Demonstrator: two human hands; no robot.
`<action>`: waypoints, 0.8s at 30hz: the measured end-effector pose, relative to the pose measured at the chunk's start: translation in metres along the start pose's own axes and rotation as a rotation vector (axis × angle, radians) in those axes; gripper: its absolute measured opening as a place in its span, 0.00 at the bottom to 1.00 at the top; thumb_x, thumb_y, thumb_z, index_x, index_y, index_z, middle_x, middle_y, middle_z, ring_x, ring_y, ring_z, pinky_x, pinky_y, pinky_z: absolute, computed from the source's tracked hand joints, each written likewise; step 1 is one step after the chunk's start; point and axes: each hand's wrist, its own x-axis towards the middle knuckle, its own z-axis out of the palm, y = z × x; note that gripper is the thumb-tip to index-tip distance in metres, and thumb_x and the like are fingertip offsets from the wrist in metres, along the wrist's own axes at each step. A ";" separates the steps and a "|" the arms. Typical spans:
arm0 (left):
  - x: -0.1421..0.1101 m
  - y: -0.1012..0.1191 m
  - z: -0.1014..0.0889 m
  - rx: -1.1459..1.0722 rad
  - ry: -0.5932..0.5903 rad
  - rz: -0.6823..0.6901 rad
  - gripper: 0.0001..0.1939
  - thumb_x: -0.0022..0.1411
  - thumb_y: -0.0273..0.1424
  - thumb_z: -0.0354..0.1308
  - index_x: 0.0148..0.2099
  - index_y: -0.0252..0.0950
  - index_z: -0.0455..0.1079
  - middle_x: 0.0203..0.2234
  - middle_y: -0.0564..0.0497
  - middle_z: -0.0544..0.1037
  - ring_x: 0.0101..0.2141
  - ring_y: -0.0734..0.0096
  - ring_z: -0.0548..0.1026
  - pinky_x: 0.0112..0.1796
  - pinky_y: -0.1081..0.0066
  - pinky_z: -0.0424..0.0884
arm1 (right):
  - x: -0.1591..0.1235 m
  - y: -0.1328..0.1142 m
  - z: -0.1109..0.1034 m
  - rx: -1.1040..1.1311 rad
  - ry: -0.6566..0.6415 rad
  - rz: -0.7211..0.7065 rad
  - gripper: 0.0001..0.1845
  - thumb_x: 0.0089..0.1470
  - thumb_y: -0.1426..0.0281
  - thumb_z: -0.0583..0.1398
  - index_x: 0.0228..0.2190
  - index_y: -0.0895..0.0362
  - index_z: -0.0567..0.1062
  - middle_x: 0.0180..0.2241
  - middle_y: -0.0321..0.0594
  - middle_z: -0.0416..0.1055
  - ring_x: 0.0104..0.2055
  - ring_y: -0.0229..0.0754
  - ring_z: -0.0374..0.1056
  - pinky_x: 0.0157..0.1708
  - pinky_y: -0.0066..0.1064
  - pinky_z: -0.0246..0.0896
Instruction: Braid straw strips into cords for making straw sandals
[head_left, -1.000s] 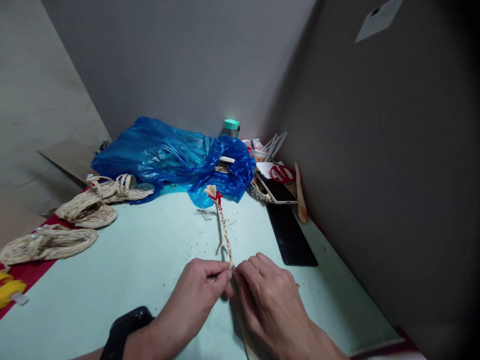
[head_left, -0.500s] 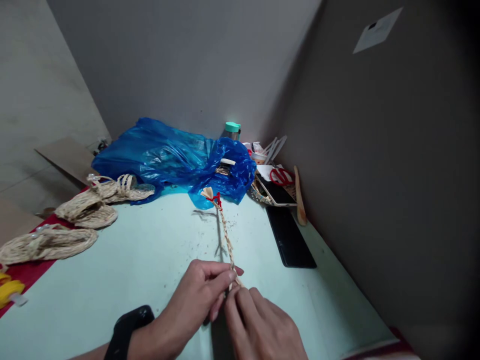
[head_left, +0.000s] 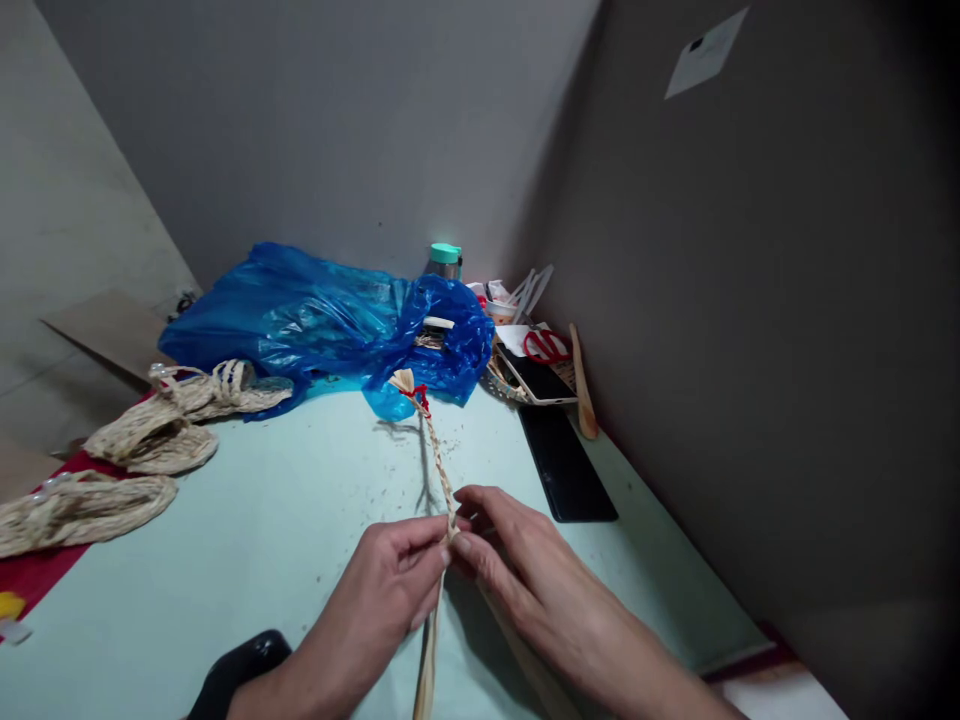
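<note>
A thin braid of pale straw (head_left: pixel 436 462) rises off the pale green table (head_left: pixel 247 540), its far end tied with a red thread (head_left: pixel 418 396). My left hand (head_left: pixel 390 590) pinches the braid's near end between thumb and fingers, a black watch on its wrist. My right hand (head_left: pixel 517 575) meets it from the right, fingertips closed on the loose straw strands (head_left: pixel 429 660) that trail down toward me. Both hands touch at the braid's working end.
A blue plastic bag (head_left: pixel 330 315) lies at the back with a teal-capped bottle (head_left: pixel 444 258) behind it. Bundles of braided straw rope (head_left: pixel 150 430) sit at left. Red scissors (head_left: pixel 546 346), a phone (head_left: pixel 538 378), a wooden stick (head_left: pixel 581 385) and a black slab (head_left: pixel 564 462) lie along the right wall.
My right hand has shifted forward and up, its fingers again pinching at the braid end beside my left hand. The view has swung slightly to the right.
</note>
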 end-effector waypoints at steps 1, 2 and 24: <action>0.000 -0.001 0.000 0.024 0.008 -0.004 0.14 0.59 0.35 0.58 0.43 0.31 0.73 0.15 0.62 0.56 0.16 0.82 0.46 0.19 0.76 0.43 | 0.001 0.001 0.002 0.030 -0.017 0.011 0.09 0.64 0.64 0.51 0.39 0.54 0.67 0.38 0.38 0.69 0.41 0.39 0.66 0.41 0.29 0.58; 0.000 -0.003 -0.001 0.051 0.016 -0.001 0.14 0.59 0.35 0.57 0.44 0.31 0.73 0.15 0.62 0.58 0.16 0.82 0.47 0.19 0.77 0.44 | 0.002 0.002 0.003 0.062 -0.033 0.020 0.09 0.65 0.64 0.50 0.37 0.55 0.66 0.36 0.37 0.69 0.40 0.39 0.66 0.39 0.29 0.58; -0.013 -0.004 -0.005 1.052 0.126 0.736 0.09 0.65 0.24 0.49 0.33 0.37 0.66 0.21 0.55 0.72 0.21 0.75 0.71 0.25 0.77 0.64 | 0.009 0.027 0.011 0.393 -0.035 0.006 0.12 0.56 0.74 0.54 0.22 0.59 0.68 0.20 0.32 0.61 0.25 0.33 0.55 0.26 0.24 0.47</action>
